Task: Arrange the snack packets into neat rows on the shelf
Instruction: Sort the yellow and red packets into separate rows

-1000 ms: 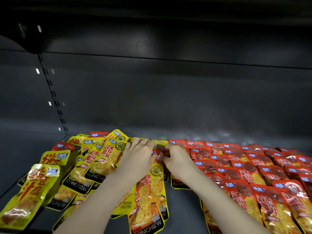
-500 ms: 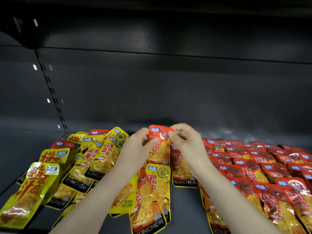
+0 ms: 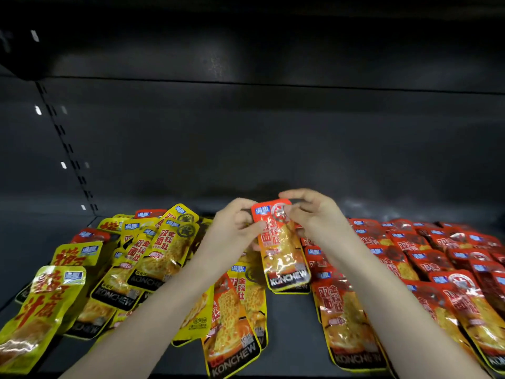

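— Sort of place?
— Shop, most likely. Dark metal shelf (image 3: pixel 289 324) with a slotted upright (image 3: pixel 68 149) at the back corner.
— And the goods?
— Heaps of yellow snack packets (image 3: pixel 164 250) beside red snack packets (image 3: pixel 410 250), many branded KONCHEW.

Reaches fwd w/ both arms bare: left forearm (image 3: pixel 153 318) from lower left, right forearm (image 3: pixel 396 302) from lower right, converging mid-frame. Grips left edge of glossy red-orange plastic snack packet (image 3: pixel 281 250) w/ left hand (image 3: pixel 235 231), fingers curled. Pinches its top right corner w/ right hand (image 3: pixel 314 217), thumb & fingertips bent. Shows backs of both hands to cam.
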Demonstrator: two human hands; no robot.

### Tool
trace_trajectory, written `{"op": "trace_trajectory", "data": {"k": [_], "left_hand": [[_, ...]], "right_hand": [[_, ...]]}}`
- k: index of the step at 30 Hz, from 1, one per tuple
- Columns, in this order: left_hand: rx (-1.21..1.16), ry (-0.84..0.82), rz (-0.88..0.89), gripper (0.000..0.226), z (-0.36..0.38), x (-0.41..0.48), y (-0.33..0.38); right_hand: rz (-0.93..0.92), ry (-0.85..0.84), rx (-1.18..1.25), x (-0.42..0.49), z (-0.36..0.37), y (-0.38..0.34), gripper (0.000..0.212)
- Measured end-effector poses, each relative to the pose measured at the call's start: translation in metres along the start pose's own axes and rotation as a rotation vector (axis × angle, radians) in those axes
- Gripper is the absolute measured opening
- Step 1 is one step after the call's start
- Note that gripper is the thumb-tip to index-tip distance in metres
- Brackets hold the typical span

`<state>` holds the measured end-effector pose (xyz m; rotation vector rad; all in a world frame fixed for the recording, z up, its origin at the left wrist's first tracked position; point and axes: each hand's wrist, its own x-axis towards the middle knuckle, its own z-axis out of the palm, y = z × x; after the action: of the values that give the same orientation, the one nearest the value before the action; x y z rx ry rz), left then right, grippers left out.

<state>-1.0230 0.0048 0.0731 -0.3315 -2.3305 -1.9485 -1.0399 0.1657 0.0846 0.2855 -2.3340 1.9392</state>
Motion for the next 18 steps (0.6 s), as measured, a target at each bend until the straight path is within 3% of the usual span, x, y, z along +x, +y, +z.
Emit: {"op": "trace_trajectory", "data": {"k": [4,11,18], "left_hand": [[0.136,-0.117,-0.066,0.029,0.008,0.004,0.0],[0.366,-0.133,-0.101,0.027,0.021,0.02,-0.023],[0.498,-0.111,-0.025,0.029,0.022,0.015,-0.038]], "right_hand": [[0.064,-0.106,-0.112,-0.006,-0.017,0.005,0.022],[0.167,-0.09,-0.161,-0.003,-0.021,0.034,0.022],[0.057,-0.012,-0.547,-0.005,-0.02,0.044,0.017]]}}
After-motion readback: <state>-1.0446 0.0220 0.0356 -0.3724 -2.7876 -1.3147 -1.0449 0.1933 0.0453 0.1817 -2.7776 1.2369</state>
